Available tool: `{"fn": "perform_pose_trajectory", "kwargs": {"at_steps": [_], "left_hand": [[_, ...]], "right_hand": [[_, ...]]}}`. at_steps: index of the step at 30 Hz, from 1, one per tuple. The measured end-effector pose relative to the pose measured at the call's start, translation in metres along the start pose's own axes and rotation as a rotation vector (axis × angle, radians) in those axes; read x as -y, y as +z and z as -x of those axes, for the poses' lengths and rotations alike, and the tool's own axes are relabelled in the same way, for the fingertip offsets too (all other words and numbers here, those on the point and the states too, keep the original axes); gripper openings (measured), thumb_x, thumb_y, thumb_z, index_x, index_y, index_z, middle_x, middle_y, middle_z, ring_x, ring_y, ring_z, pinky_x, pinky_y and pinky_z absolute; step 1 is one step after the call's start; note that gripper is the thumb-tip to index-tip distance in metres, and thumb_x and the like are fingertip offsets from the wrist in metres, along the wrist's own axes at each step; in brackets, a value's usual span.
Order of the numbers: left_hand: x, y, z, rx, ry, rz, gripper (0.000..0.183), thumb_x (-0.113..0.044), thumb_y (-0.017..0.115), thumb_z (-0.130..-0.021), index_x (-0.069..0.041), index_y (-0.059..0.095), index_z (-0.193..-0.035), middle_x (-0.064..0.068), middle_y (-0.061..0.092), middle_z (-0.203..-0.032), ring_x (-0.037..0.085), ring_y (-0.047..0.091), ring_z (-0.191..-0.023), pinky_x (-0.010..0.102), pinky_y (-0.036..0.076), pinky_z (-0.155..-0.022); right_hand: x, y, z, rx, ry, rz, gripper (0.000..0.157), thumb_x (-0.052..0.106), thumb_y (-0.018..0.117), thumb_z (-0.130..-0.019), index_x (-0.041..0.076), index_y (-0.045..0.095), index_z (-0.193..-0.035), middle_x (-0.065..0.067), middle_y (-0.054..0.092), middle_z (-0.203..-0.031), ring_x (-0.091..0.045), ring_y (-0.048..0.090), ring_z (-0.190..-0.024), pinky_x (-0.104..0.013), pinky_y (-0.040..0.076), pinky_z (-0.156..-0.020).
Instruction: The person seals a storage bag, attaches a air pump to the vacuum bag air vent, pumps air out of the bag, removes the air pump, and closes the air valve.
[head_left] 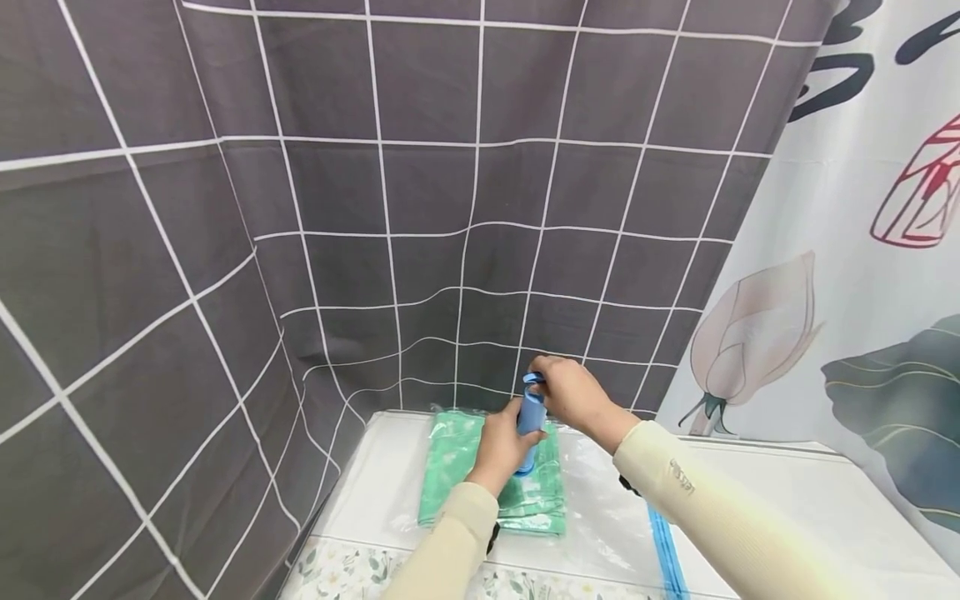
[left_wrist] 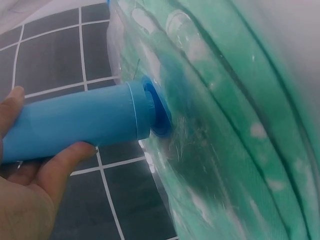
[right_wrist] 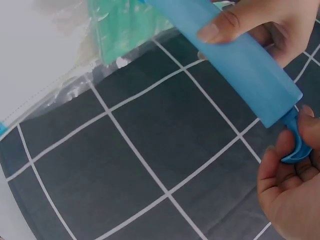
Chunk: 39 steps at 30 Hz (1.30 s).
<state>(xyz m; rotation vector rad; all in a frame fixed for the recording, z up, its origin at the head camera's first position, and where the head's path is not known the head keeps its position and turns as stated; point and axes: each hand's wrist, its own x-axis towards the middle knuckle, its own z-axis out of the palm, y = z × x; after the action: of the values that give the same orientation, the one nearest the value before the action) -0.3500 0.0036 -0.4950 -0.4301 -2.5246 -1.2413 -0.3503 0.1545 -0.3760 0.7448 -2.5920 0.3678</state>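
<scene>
A blue hand pump (head_left: 531, 414) stands nearly upright over a clear plastic bag (head_left: 607, 508). Inside the bag lies a folded green and white cloth (head_left: 450, 467). My left hand (head_left: 495, 446) grips the pump's barrel (left_wrist: 80, 117), its thumb along the side. The pump's lower end sits at a blue round valve (left_wrist: 160, 112) on the bag, as the left wrist view shows. At the top, my right hand (head_left: 573, 396) holds the curved pump handle (right_wrist: 299, 150) with curled fingers. The handle is close to the barrel's end, only a short stem showing between.
The bag's blue zip edge (head_left: 664, 546) runs along its right side, below the right forearm. A white surface (head_left: 375, 475) lies under the bag, with a floral strip (head_left: 352, 571) at the front. A dark grid-patterned curtain (head_left: 427, 192) hangs behind, and a printed white one (head_left: 765, 333) at right.
</scene>
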Motion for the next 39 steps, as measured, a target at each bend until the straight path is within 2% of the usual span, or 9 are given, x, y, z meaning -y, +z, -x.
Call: {"fn": "perform_pose_trajectory", "kwargs": {"at_steps": [6, 13, 15, 17, 19, 22, 28, 33, 39], "left_hand": [[-0.005, 0.001, 0.001, 0.026, -0.009, 0.017, 0.056, -0.027, 0.093, -0.098, -0.008, 0.068, -0.145, 0.019, 0.084, -0.13, 0.038, 0.083, -0.117, 0.054, 0.07, -0.099], [-0.004, 0.002, 0.001, 0.036, -0.038, 0.057, 0.057, -0.026, 0.091, -0.099, -0.007, 0.067, -0.148, 0.02, 0.082, -0.133, 0.04, 0.082, -0.119, 0.056, 0.07, -0.1], [-0.003, 0.002, 0.002, 0.033, -0.042, 0.059, 0.058, -0.026, 0.091, -0.099, -0.007, 0.067, -0.148, 0.021, 0.082, -0.134, 0.04, 0.082, -0.119, 0.056, 0.07, -0.1], [-0.001, 0.001, 0.003, 0.026, -0.049, 0.055, 0.058, -0.025, 0.092, -0.098, -0.006, 0.067, -0.148, 0.021, 0.082, -0.132, 0.041, 0.082, -0.118, 0.057, 0.07, -0.099], [0.0, -0.001, 0.005, 0.024, -0.061, 0.058, 0.058, -0.025, 0.092, -0.098, -0.006, 0.068, -0.147, 0.021, 0.083, -0.132, 0.041, 0.082, -0.118, 0.057, 0.07, -0.098], [0.0, -0.003, 0.005, 0.035, -0.063, 0.058, 0.058, -0.024, 0.092, -0.098, -0.007, 0.067, -0.148, 0.021, 0.082, -0.133, 0.041, 0.082, -0.119, 0.058, 0.07, -0.099], [-0.003, -0.001, 0.001, 0.029, -0.026, 0.015, 0.055, -0.025, 0.091, -0.099, -0.008, 0.068, -0.146, 0.019, 0.083, -0.132, 0.039, 0.083, -0.119, 0.056, 0.07, -0.101], [-0.003, 0.001, 0.002, 0.042, -0.026, 0.018, 0.054, -0.022, 0.092, -0.098, -0.008, 0.069, -0.146, 0.02, 0.083, -0.132, 0.039, 0.083, -0.12, 0.056, 0.07, -0.102], [0.001, 0.0, 0.0, 0.029, -0.005, 0.014, 0.054, -0.024, 0.092, -0.098, -0.008, 0.069, -0.144, 0.019, 0.084, -0.13, 0.038, 0.083, -0.118, 0.054, 0.071, -0.099]], "right_hand": [[-0.004, -0.028, -0.008, -0.004, 0.011, -0.038, 0.016, 0.004, 0.08, -0.104, -0.003, 0.075, -0.118, -0.018, 0.08, -0.109, -0.03, 0.079, -0.094, -0.048, 0.069, -0.085], [-0.001, -0.104, -0.039, -0.042, 0.082, -0.076, 0.021, 0.012, 0.074, -0.11, -0.003, 0.073, -0.124, -0.023, 0.08, -0.12, -0.038, 0.078, -0.106, -0.058, 0.065, -0.099], [0.001, -0.119, -0.044, -0.05, 0.103, -0.083, 0.023, 0.013, 0.073, -0.111, -0.003, 0.073, -0.127, -0.024, 0.079, -0.123, -0.038, 0.077, -0.107, -0.058, 0.064, -0.1], [0.003, -0.123, -0.045, -0.06, 0.12, -0.094, 0.024, 0.014, 0.071, -0.113, -0.003, 0.072, -0.13, -0.024, 0.078, -0.125, -0.038, 0.076, -0.107, -0.058, 0.063, -0.099], [0.003, -0.119, -0.043, -0.072, 0.126, -0.103, 0.024, 0.014, 0.07, -0.113, -0.003, 0.071, -0.131, -0.024, 0.078, -0.125, -0.038, 0.075, -0.106, -0.058, 0.063, -0.097], [0.002, -0.102, -0.037, -0.081, 0.117, -0.103, 0.023, 0.013, 0.071, -0.112, -0.003, 0.071, -0.129, -0.023, 0.078, -0.122, -0.038, 0.077, -0.104, -0.057, 0.065, -0.096], [0.0, -0.049, -0.016, -0.028, 0.058, -0.045, 0.022, 0.011, 0.078, -0.107, -0.002, 0.073, -0.124, -0.02, 0.08, -0.117, -0.036, 0.08, -0.102, -0.055, 0.069, -0.094], [-0.002, -0.012, 0.002, 0.03, 0.059, -0.03, 0.02, 0.01, 0.079, -0.107, -0.001, 0.074, -0.123, -0.018, 0.08, -0.116, -0.032, 0.08, -0.101, -0.05, 0.07, -0.09], [-0.002, 0.004, 0.006, 0.021, 0.054, -0.016, 0.019, 0.011, 0.077, -0.108, 0.001, 0.073, -0.124, -0.018, 0.079, -0.116, -0.031, 0.08, -0.102, -0.049, 0.069, -0.089]]}}
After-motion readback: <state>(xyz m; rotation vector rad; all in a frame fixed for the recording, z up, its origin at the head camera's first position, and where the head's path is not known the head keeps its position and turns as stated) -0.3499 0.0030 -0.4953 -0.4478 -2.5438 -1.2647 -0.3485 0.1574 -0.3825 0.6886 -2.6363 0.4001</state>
